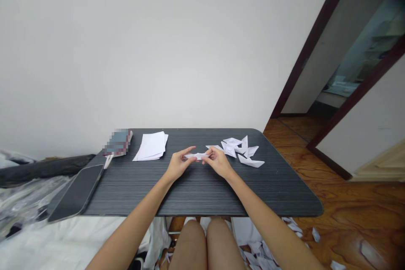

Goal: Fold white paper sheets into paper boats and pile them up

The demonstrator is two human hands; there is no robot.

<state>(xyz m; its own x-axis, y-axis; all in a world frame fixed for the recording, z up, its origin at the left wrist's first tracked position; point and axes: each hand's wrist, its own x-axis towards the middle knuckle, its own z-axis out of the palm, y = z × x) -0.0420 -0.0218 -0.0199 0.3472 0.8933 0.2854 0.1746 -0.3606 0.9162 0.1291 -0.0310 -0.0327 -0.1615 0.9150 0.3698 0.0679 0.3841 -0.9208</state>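
Note:
A small folded white paper boat (198, 156) is held between my two hands above the middle of the dark table. My left hand (179, 164) pinches its left end with thumb and fingers. At the other end, my right hand (219, 162) grips it the same way. Just right of my right hand lies a loose group of folded paper boats (232, 147), one of them (250, 161) nearer to me. To the left of my hands rests a stack of white paper sheets (152, 145).
On the black wood-grain table (202, 194) a phone or tablet with a dark screen (77, 192) lies at the left edge, beside a blurred-out object (117, 142). A white wall (190, 50) rises behind. More folded papers (259, 255) lie below on the right, and a doorway stands beyond.

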